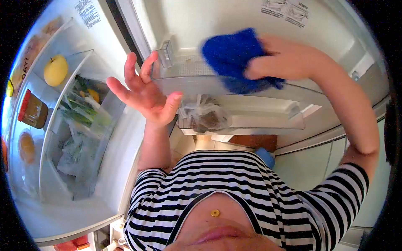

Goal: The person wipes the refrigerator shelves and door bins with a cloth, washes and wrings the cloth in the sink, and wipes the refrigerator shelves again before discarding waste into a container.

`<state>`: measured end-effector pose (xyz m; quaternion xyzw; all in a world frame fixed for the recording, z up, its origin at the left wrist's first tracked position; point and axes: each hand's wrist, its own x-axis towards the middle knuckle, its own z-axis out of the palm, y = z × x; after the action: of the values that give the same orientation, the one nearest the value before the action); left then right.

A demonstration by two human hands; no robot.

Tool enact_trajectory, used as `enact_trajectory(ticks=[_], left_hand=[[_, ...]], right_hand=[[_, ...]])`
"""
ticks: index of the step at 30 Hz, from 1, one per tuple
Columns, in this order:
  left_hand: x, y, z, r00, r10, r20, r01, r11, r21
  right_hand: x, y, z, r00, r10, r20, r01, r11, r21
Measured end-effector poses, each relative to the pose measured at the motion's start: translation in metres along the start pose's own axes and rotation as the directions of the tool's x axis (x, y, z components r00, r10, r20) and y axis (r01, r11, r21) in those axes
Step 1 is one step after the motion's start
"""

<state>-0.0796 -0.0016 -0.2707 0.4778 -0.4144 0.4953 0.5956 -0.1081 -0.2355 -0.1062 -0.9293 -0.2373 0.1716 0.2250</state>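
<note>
Bunched in my right hand [278, 58] is a dark blue cloth [230, 54], held at the upper shelf [188, 83] of the open fridge door. The cloth hangs over the front of that clear shelf, and part of it shows through the plastic. My left hand [144, 92] is raised with fingers spread, holding nothing, near the left end of the same shelf. A lower door bin [268, 121] carries a clear plastic bag [205, 113] with something brownish inside.
To the left is the fridge interior: a yellow apple [55, 71], a jar with a red lid [33, 109], and a clear drawer [79, 184] with bagged greens [83, 108]. A blue object [265, 157] lies low behind my body. Pale cabinet fronts [310, 167] stand at the right.
</note>
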Motion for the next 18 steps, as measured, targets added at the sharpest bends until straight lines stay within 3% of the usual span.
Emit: enact_trajectory(ticks=[1, 3, 4, 6, 7, 8, 10, 11, 12, 13, 14, 15, 16, 17, 18], left_hand=[[0.000, 0.000, 0.001, 1.000, -0.002, -0.005, 0.002, 1.000, 0.003], [0.000, 0.000, 0.000, 1.000, -0.004, 0.012, 0.004, 1.000, 0.003], [0.000, -0.001, 0.001, 1.000, -0.007, 0.005, 0.007, 1.000, -0.008], [-0.003, -0.002, 0.004, 1.000, 0.007, -0.025, -0.008, 0.999, -0.051], [-0.003, -0.002, 0.005, 1.000, 0.018, -0.016, -0.019, 0.999, -0.027], [-0.002, 0.001, 0.006, 1.000, 0.006, -0.029, -0.007, 1.000, -0.027], [-0.004, 0.003, 0.003, 0.999, -0.016, -0.040, 0.015, 1.000, -0.013], [-0.006, 0.007, 0.001, 0.999, -0.018, -0.037, 0.016, 0.999, -0.043], [-0.009, 0.012, -0.001, 0.994, -0.080, -0.073, 0.083, 0.996, 0.043], [-0.012, 0.015, 0.004, 0.984, -0.138, -0.113, 0.153, 0.980, 0.131], [-0.005, 0.017, 0.017, 0.992, -0.038, -0.117, 0.046, 0.997, 0.068], [-0.001, 0.019, 0.004, 0.999, 0.030, -0.040, -0.023, 0.985, 0.171], [-0.001, 0.017, 0.002, 0.998, 0.043, -0.041, -0.038, 0.991, 0.126], [-0.001, 0.020, 0.003, 0.997, 0.063, -0.052, -0.059, 0.994, 0.090], [-0.001, 0.022, 0.007, 0.998, 0.050, -0.049, -0.046, 0.996, 0.077]], right_hand=[[-0.014, 0.015, -0.007, 0.999, 0.032, -0.025, -0.032, 0.999, 0.007], [-0.037, 0.041, -0.024, 0.961, 0.271, -0.049, -0.275, 0.956, -0.105], [-0.038, 0.042, -0.029, 0.958, 0.283, -0.051, -0.287, 0.952, -0.109], [-0.048, 0.047, -0.037, 0.980, 0.164, -0.113, -0.193, 0.923, -0.333], [-0.046, 0.039, -0.031, 0.975, 0.049, -0.218, -0.087, 0.982, -0.167], [-0.033, 0.021, -0.034, 0.958, 0.081, -0.274, -0.120, 0.984, -0.129], [-0.012, -0.012, -0.015, 0.932, 0.030, -0.361, 0.013, 0.993, 0.117], [0.008, -0.017, -0.010, 0.885, -0.386, -0.260, 0.372, 0.923, -0.103], [0.015, -0.032, -0.004, 0.916, -0.401, 0.007, 0.399, 0.910, -0.113], [0.037, -0.027, 0.013, 0.738, -0.665, 0.118, 0.670, 0.742, -0.008], [0.043, -0.023, 0.031, 0.607, -0.794, -0.036, 0.795, 0.606, 0.035], [0.032, -0.030, 0.028, 0.617, -0.786, -0.043, 0.787, 0.616, 0.021], [0.022, -0.031, 0.022, 0.816, -0.578, 0.007, 0.577, 0.814, -0.062], [0.012, -0.033, 0.018, 0.945, -0.324, 0.040, 0.326, 0.932, -0.160], [0.008, -0.021, 0.011, 0.962, -0.268, 0.058, 0.272, 0.915, -0.297]])
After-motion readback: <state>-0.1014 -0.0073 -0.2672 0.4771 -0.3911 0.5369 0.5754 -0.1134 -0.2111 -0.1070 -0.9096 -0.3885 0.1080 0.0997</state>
